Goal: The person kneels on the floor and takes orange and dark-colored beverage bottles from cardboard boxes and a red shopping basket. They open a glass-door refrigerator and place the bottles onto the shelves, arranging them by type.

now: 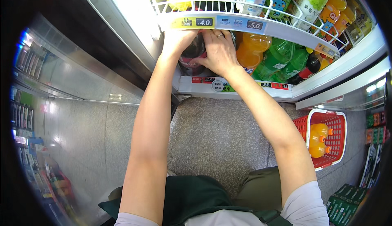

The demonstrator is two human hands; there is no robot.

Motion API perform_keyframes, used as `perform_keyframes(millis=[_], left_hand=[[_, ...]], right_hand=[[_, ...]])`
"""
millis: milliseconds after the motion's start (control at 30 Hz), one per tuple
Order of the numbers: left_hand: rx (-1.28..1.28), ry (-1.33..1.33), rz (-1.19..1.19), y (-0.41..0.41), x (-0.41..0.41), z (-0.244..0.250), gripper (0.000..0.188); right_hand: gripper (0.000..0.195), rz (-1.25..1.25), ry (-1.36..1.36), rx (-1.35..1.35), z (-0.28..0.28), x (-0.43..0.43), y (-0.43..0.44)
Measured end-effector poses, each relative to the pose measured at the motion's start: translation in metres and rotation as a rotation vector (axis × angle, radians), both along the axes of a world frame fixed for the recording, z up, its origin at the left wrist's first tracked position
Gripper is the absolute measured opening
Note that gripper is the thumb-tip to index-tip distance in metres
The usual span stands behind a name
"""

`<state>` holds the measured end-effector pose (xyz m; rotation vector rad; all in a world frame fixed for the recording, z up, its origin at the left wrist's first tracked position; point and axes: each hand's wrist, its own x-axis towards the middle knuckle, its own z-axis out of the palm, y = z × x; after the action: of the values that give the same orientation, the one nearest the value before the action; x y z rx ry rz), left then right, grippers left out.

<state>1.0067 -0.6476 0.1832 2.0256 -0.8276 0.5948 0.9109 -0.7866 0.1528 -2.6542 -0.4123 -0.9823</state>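
Observation:
Both my arms reach under the price rail of a white wire shelf into the lowest level of a drinks fridge. My right hand, with a ring on one finger, lies against a dark soda bottle with a reddish label, its thumb on the label. At the bottle's upper left is my left hand; the rail hides its fingers, so its hold cannot be told. To the right stand a large orange soda bottle, green bottles and a dark cola bottle.
Above, the wire shelf carries several small drink bottles. An opened glass door stands at the left. On the speckled floor at the right are a red basket holding several orange drink bottles and, below it, green cartons.

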Motion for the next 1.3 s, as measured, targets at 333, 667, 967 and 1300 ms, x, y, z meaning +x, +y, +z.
perform_keyframes(millis=[333,667,967,1300], left_hand=[[0.088,-0.219,0.139,-0.005,0.024,-0.014,0.025],[0.076,-0.066,0.131,-0.004,0.026,-0.024,0.022],[-0.016,-0.017,0.082,-0.019,0.022,-0.028,0.027],[-0.191,0.293,-0.027,-0.013,0.034,-0.045,0.033]], right_hand=[[0.08,0.008,0.015,-0.119,0.009,0.003,-0.003],[0.085,-0.046,0.077,-0.089,-0.003,0.01,0.006],[0.086,-0.111,0.059,-0.064,-0.01,0.007,0.01],[0.07,-0.276,0.122,-0.175,-0.021,0.009,0.024]])
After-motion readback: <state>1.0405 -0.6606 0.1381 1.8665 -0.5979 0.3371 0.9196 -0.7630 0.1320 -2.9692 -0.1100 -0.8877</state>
